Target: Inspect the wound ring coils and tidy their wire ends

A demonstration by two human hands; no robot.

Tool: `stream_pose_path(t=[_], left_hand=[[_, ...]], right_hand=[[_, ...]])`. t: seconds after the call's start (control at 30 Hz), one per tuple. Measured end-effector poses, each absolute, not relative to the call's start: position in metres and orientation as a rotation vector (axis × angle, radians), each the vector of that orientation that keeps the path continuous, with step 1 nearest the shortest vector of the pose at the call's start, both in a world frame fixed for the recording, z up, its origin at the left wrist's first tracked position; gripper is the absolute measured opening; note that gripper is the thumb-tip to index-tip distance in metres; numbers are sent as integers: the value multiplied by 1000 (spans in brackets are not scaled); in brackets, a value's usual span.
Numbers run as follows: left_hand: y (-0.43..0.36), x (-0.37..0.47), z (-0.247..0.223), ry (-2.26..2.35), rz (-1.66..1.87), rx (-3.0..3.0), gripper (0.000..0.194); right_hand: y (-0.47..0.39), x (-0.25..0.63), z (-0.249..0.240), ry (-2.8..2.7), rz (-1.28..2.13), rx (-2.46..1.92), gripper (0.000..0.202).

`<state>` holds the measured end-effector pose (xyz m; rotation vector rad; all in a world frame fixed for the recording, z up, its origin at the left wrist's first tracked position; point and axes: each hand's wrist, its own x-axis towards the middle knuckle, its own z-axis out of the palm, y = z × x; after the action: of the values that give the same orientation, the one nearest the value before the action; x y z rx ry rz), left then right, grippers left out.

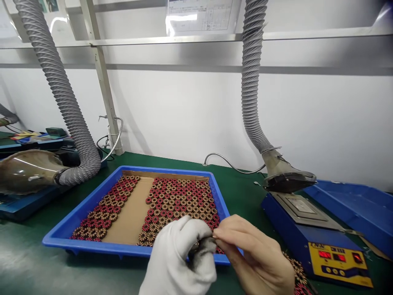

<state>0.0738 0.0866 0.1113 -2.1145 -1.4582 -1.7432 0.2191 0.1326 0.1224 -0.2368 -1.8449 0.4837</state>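
Tray (pixel 211 176): blue plastic, smooth, slightly glossy
Tray liner (pixel 130 215): brown cardboard, matt
Ducts (pixel 251 78): grey, ribbed, flexible
Glove (pixel 172 250): white knitted-looking cloth, matt, smudged dark at the fingertips (pixel 207 246)
Worktop (pixel 30 254): green, smooth, soft sheen
Left hood (pixel 27 170): translucent, glossy, plastic-looking

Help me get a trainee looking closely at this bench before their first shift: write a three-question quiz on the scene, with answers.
1. Multiple choice: what colour is the tray that holds the ring-shaped parts?
A) Green
B) Blue
C) White

2. True or false: the left hand wears a white glove.

3. Fill in the missing word: the blue unit on the right has a ____ front panel with lit red displays.

Key: 1. B; 2. True; 3. yellow
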Motion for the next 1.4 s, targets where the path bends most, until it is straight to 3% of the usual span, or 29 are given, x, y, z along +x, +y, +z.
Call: stream_pose_path(t=[0.17,0.3,0.43,0.63,0.87,0.97,1.07,1.13,1.2,1.3,1.4], left_hand=[[86,70,118,-1333,-1525,-2177,16],[84,70,118,-1309,-1343,-2083,13],[84,72,115,-1377,-1480,-2037,17],[86,72,115,-1417,-1629,-2075,19],[85,66,118,-1277,-1405,-2149,15],[84,64,124,-1192,-1177,-2048,10],[84,64,126,-1135,-1122,-1981,9],[84,66,123,-1148,-1197,-1993,8],[85,67,120,-1232,-1336,-2060,12],[88,67,116,-1375,-1580,-2209,19],[90,67,118,-1377,-1686,-2313,21]], right_hand=[[132,221,122,-1916,327,-259,27],[127,222,117,-1880,287,-562,16],[125,221,115,-1717,372,-544,18],[130,218,119,-1772,364,-301,40],[130,221,121,-1872,334,-250,30],[126,218,120,-1841,621,-454,18],[125,212,118,-1591,1379,-499,30],[127,210,117,-1406,1650,-333,34],[129,212,117,-1412,1476,-247,31],[133,217,118,-1660,916,-300,8],[135,220,120,-1815,569,-243,28]])
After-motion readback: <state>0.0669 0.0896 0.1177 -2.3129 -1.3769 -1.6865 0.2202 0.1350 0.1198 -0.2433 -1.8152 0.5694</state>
